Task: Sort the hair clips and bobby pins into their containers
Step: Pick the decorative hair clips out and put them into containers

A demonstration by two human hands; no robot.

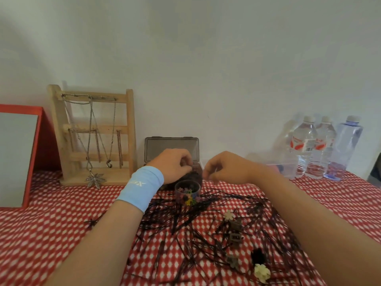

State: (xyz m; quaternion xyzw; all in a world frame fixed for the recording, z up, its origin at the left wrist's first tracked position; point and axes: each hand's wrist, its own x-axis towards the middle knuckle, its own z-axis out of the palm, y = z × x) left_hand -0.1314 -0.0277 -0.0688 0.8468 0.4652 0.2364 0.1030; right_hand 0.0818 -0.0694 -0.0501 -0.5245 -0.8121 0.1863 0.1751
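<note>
Dark box (172,146) under curled left hand (175,164); right hand (224,168) curled beside; grip contents unclear.

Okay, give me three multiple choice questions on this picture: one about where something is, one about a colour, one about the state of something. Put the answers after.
1. Where is the wooden necklace stand?
A) left of the dark hinged box
B) at the far right
C) at the front, nearest the person

2. What colour is the wristband?
A) black
B) light blue
C) green

3. How is the box's lid?
A) shut
B) taken off and lying flat
C) open, standing upright

Answers:
1 A: the stand sits at the back, left of the box.
2 B: the band on the left wrist is light blue.
3 C: the lid stands up at the back of the box.
</note>
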